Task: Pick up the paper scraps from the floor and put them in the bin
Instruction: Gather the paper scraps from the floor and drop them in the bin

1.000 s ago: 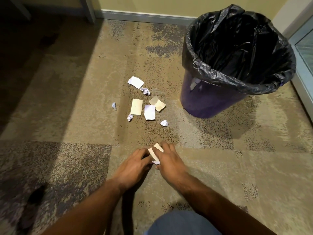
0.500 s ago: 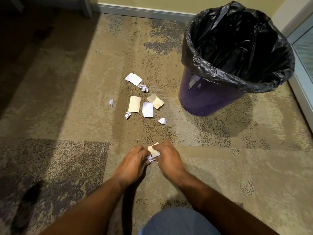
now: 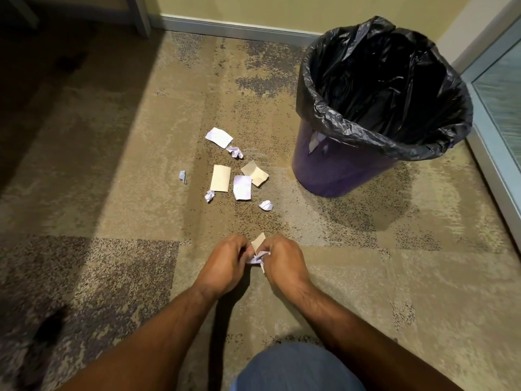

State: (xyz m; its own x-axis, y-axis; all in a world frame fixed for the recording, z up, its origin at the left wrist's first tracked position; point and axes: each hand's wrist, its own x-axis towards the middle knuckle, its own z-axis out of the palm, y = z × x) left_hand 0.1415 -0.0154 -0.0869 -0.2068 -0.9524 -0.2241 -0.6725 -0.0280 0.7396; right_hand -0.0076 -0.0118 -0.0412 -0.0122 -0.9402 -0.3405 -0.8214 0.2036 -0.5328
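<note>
My left hand (image 3: pixel 225 263) and my right hand (image 3: pixel 282 261) meet low over the carpet, both pinching a small bunch of paper scraps (image 3: pixel 258 251), one tan and one white. Several more scraps lie on the floor beyond them: a white sheet (image 3: pixel 219 137), a tan card (image 3: pixel 220 178), a white slip (image 3: pixel 242 187), a folded tan piece (image 3: pixel 255 172) and small crumpled balls (image 3: pixel 266 205). The purple bin (image 3: pixel 332 170) with a black liner (image 3: pixel 383 80) stands to the right of the scraps, open-topped.
A grey baseboard (image 3: pixel 239 28) and yellow wall run along the back. A furniture leg (image 3: pixel 141 15) stands at the back left. A glass door frame (image 3: pixel 490 165) borders the right side. My knee in blue fabric (image 3: pixel 296 368) is at the bottom.
The tan scrap has been gathered tighter between my two hands, together with a white crumpled piece. The scraps on the floor and the bin have not moved.
</note>
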